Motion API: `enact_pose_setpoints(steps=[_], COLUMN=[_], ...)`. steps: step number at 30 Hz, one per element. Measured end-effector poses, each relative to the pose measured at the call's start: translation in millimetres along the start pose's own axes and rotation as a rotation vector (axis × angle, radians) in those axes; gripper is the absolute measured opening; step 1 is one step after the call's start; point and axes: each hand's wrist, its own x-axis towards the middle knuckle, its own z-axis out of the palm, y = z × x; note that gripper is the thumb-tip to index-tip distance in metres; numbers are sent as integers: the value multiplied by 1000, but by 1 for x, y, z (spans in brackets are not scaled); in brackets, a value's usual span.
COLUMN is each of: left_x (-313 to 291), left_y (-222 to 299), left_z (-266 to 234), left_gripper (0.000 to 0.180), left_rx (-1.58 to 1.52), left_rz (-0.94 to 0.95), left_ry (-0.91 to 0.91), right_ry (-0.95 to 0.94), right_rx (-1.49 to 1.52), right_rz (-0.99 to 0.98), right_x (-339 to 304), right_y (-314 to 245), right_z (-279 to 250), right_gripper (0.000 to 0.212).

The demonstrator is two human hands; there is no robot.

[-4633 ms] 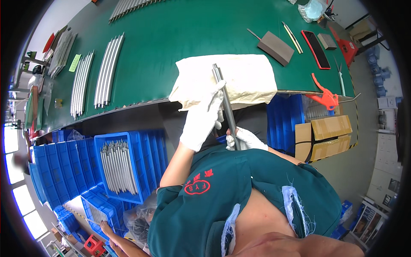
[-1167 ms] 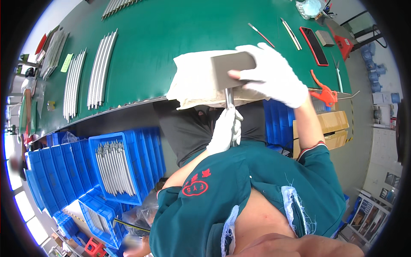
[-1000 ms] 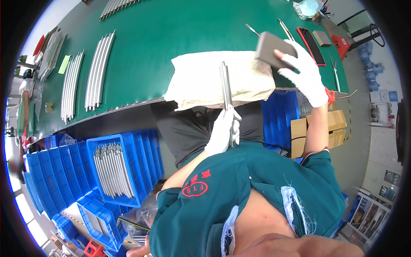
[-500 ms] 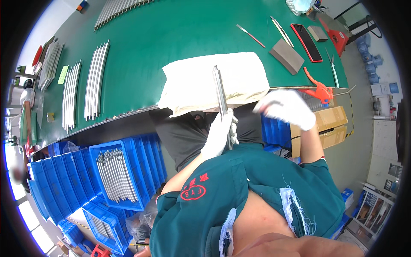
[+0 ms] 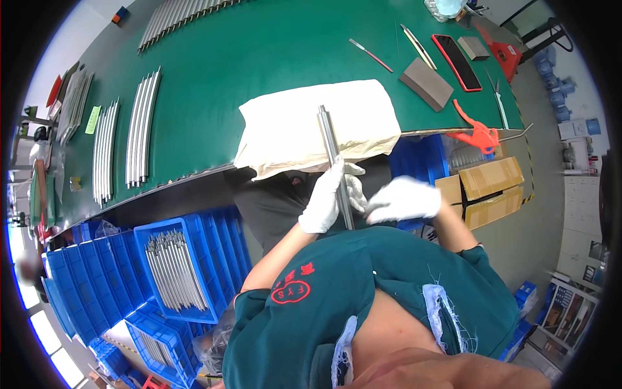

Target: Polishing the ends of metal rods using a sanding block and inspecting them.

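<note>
My left hand (image 5: 327,200), in a white glove, is wrapped round a shiny steel shaft (image 5: 328,133). The shaft slants upward from near my shirt, and its narrower stepped end lies over a folded cream cloth (image 5: 278,129) at the table's front edge. Close to the right of the shaft's lower part is my right hand (image 5: 405,200), gloved in white too. Its fingers are curled in and point toward the shaft. Whatever they pinch, if anything, is hidden beneath the glove.
On the green table (image 5: 201,97) lie rows of steel shafts (image 5: 142,129) at left. A grey block (image 5: 426,84), a red-edged phone (image 5: 457,63), a cutter knife (image 5: 418,47) and an orange air gun (image 5: 478,135) are at right. Blue crates (image 5: 223,259) stand lower left, cardboard boxes (image 5: 490,178) at right.
My right hand has moved down and left, from beside the cloth's right corner to close by my left hand. My left hand keeps hold of the shaft. The view has shifted slightly.
</note>
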Motion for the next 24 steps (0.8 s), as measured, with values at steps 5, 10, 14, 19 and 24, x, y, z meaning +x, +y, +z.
enact_pose_setpoints(steps=[5, 10, 14, 19, 24], left_x=[1, 3, 4, 4, 2], left_y=[1, 4, 9, 8, 4], left_z=[3, 8, 9, 9, 13], left_gripper=[43, 40, 44, 43, 36], left_rx=[214, 301, 379, 431, 380], left_rz=[12, 1, -13, -8, 37], left_ry=[-12, 27, 12, 19, 77], right_ry=[1188, 941, 1046, 936, 898], right_rx=[-490, -868, -713, -651, -755], right_rz=[181, 585, 473, -274, -332], right_x=[-20, -21, -20, 8, 59], right_y=[23, 72, 44, -4, -45], right_z=[-93, -111, -112, -96, -68], right_gripper=[52, 60, 57, 54, 51])
